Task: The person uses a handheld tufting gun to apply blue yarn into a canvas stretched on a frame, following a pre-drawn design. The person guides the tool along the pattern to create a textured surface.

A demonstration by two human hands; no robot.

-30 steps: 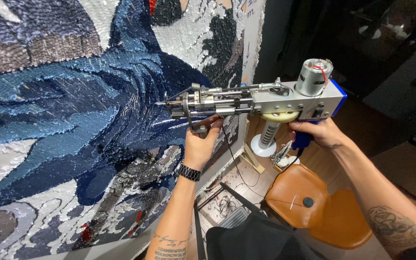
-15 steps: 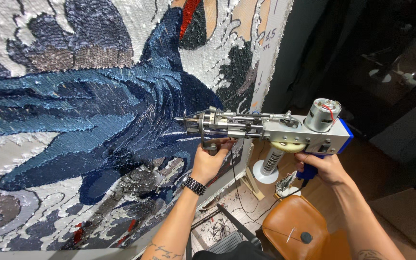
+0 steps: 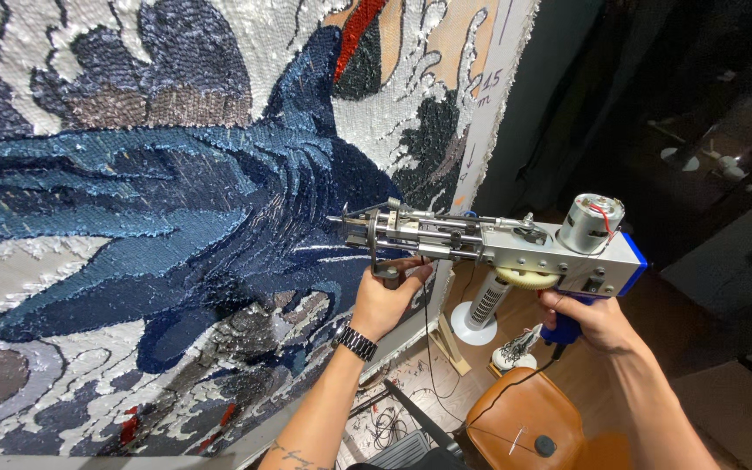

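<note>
In the head view, the left hand (image 3: pixel 385 300) is closed around the front grip of the metal tufting gun (image 3: pixel 489 248). The right hand (image 3: pixel 589 320) is closed on its blue rear handle. The gun's tip touches the shaggy blue tufted rug (image 3: pixel 176 235), stretched upright. An orange stool (image 3: pixel 524 426) stands below.

The tufting gun (image 3: pixel 489 244) is bare, dull-shining metal along its rods and front frame, with a matt grey body, a glossy silver motor can on top, a pale yellow plastic gear beneath and a blue plastic grip. Left of the gun, the rug (image 3: pixel 176 218) is yarn on stretched cloth, rough and looped, the blue strands glossy. Below the gun, the stool (image 3: pixel 524 418) seat looks like smooth orange leather, and the wristwatch (image 3: pixel 357 343) has a dark metal link band.
</note>
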